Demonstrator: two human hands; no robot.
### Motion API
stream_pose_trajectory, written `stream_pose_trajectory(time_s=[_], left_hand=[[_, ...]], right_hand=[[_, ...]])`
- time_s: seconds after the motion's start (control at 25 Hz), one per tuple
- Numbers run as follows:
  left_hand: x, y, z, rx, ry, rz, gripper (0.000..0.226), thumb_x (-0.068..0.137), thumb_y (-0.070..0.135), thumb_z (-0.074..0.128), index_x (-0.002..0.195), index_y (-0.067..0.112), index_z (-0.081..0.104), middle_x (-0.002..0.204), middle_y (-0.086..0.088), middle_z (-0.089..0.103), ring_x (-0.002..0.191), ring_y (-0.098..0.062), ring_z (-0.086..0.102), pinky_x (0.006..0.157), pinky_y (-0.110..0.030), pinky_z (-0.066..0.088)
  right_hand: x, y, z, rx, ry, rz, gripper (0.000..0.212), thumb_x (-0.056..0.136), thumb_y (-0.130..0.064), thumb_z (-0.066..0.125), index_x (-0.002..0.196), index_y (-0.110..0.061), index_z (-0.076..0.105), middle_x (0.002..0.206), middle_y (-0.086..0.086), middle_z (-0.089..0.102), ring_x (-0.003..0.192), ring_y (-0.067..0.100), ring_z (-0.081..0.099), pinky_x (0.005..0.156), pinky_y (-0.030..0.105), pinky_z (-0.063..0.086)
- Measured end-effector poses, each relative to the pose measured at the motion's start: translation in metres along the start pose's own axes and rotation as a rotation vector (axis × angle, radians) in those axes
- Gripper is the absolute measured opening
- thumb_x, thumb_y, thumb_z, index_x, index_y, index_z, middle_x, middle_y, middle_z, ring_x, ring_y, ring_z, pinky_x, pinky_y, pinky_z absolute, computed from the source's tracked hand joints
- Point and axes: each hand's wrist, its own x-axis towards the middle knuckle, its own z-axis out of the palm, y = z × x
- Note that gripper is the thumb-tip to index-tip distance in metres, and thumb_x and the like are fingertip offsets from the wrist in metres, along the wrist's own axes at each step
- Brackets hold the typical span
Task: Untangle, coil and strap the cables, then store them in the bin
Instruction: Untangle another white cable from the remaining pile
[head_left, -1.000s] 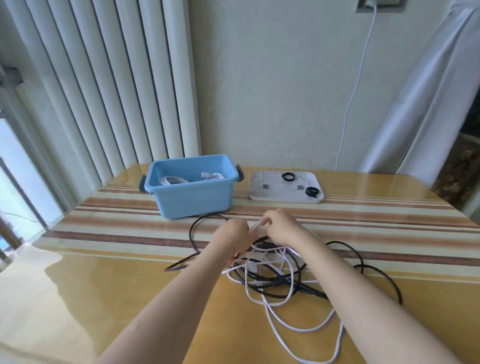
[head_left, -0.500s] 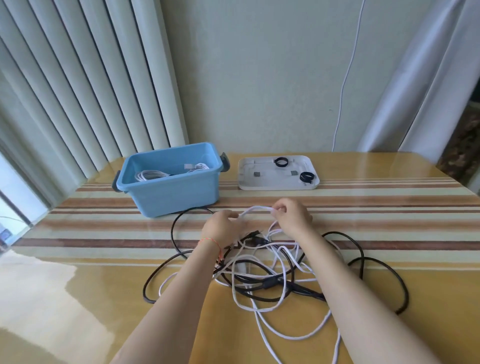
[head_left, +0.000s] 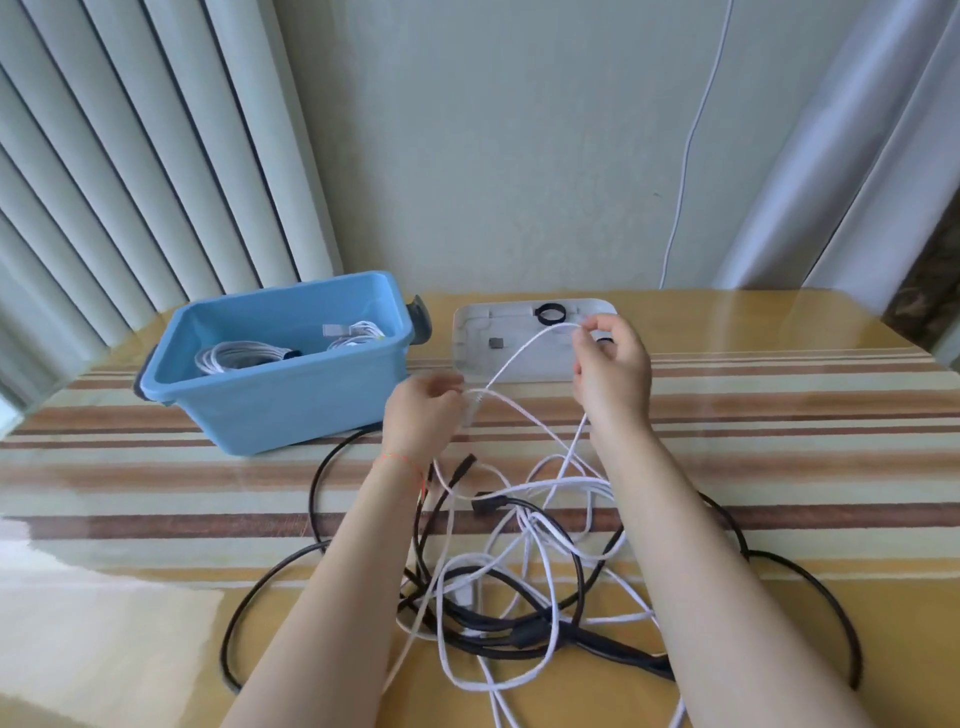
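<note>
A tangle of black and white cables (head_left: 519, 582) lies on the table in front of me. My left hand (head_left: 423, 413) pinches the plug end of a white cable (head_left: 524, 348). My right hand (head_left: 610, 371) holds the same cable higher up, above the white tray (head_left: 470, 332), so a length of it stretches between both hands. The rest of that cable drops back into the tangle. The blue bin (head_left: 280, 384) stands at the back left with two coiled white cables (head_left: 234, 358) inside.
The white tray holds a black strap ring (head_left: 549, 313) and a small grey piece (head_left: 496, 343). A thin white cord (head_left: 685, 156) hangs down the wall behind. Vertical blinds stand at the left, a curtain at the right. The table (head_left: 779, 415) has a striped cloth.
Both hands have risen and moved apart, the right hand going up and right over the tray, drawing a length of white cable out of the tangle. The camera has tilted down.
</note>
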Motion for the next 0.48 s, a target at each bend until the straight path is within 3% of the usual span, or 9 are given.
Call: stream_pose_trajectory(time_s=[0.08,0.16,0.24,0.32,0.4,0.48], left_hand=[[-0.005,0.010,0.003,-0.020,-0.059,0.098,0.026,0.085,0.023,0.055,0.102,0.020,0.075,0.107,0.005,0.073,0.103,-0.011,0.065,0.088,-0.024,0.050],[-0.012,0.023,0.006,-0.135,-0.257,0.146,0.024,0.093,0.033,0.057,0.098,0.017,0.075,0.097,0.001,0.075,0.094,-0.012,0.067,0.078,-0.020,0.049],[-0.020,0.033,0.006,-0.135,-0.387,0.171,0.030,0.099,0.034,0.056,0.085,0.010,0.068,0.069,-0.003,0.070,0.065,-0.018,0.063,0.070,-0.028,0.049],[-0.018,0.031,0.000,-0.117,-0.400,0.156,0.035,0.101,0.030,0.054,0.073,0.008,0.055,0.050,0.000,0.050,0.048,-0.017,0.046,0.064,-0.032,0.048],[-0.015,0.028,-0.007,-0.114,-0.403,0.106,0.038,0.101,0.031,0.053,0.070,0.011,0.046,0.049,0.002,0.036,0.045,-0.015,0.034,0.054,-0.028,0.042],[-0.014,0.026,-0.012,-0.259,-0.354,0.023,0.036,0.103,0.030,0.050,0.072,0.016,0.040,0.052,0.004,0.026,0.043,-0.013,0.024,0.043,-0.022,0.031]], right_hand=[[-0.005,-0.007,0.003,-0.014,-0.183,-0.041,0.019,0.095,-0.018,0.059,0.086,-0.033,0.065,0.057,-0.006,0.043,0.048,0.010,0.037,0.047,0.022,0.032],[-0.009,-0.014,0.005,-0.033,-0.256,-0.088,0.013,0.095,-0.019,0.062,0.089,-0.028,0.067,0.056,-0.004,0.041,0.049,0.011,0.036,0.046,0.019,0.032],[-0.008,-0.019,0.005,-0.060,-0.176,-0.123,0.006,0.093,-0.023,0.065,0.087,-0.023,0.067,0.051,-0.010,0.040,0.048,0.011,0.035,0.047,0.021,0.031],[-0.004,-0.018,-0.001,-0.193,-0.052,-0.138,0.020,0.088,-0.030,0.072,0.075,-0.019,0.061,0.045,-0.013,0.039,0.045,0.007,0.034,0.049,0.022,0.029],[0.000,-0.016,-0.008,-0.363,0.028,-0.137,0.039,0.081,-0.038,0.077,0.065,-0.015,0.051,0.049,-0.010,0.039,0.049,0.009,0.033,0.050,0.026,0.029],[0.000,-0.013,-0.014,-0.560,-0.025,-0.075,0.044,0.078,-0.043,0.079,0.067,-0.013,0.048,0.059,-0.004,0.042,0.052,0.014,0.037,0.051,0.029,0.031]])
